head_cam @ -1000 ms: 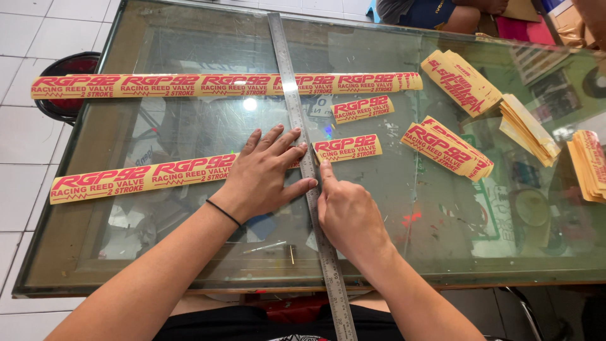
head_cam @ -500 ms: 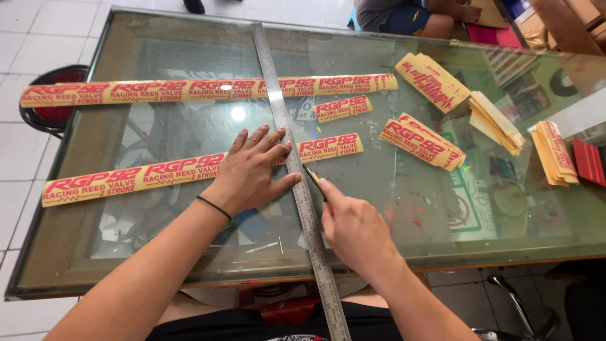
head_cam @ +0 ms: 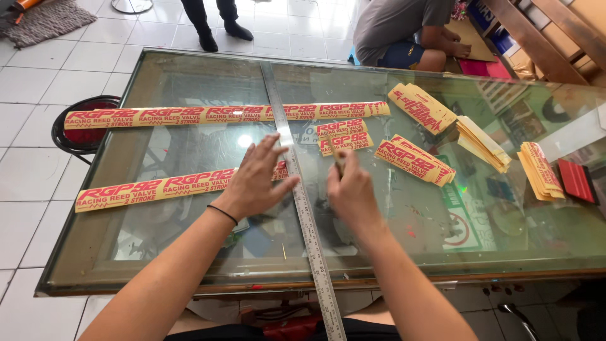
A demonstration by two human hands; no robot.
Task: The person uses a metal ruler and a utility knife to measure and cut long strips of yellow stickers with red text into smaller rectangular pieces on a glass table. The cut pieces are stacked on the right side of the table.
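My left hand (head_cam: 257, 182) lies flat with fingers spread, pressing the right end of a long yellow sticker strip with red lettering (head_cam: 158, 188) and the edge of a long steel ruler (head_cam: 307, 221). The ruler runs from the near edge to the far edge of the glass table (head_cam: 379, 252). Just right of the ruler, my right hand (head_cam: 350, 189) is closed on a small cutter (head_cam: 338, 161), its tip pointing away from me. Two short cut sticker pieces (head_cam: 344, 136) lie just beyond that hand.
A second long strip (head_cam: 221, 115) lies across the far side under the ruler. Sticker stacks (head_cam: 413, 159) (head_cam: 421, 107) (head_cam: 483, 142) (head_cam: 540, 170) and a red squeegee (head_cam: 577, 180) sit right. A stool (head_cam: 82, 129) stands left. A person (head_cam: 404, 31) sits beyond the table; another's legs (head_cam: 211, 19) stand nearby.
My right hand slid forward along the ruler's right side. The strip's end past the ruler now lies as a separate short piece. My left hand stayed pressing; the view tilted up.
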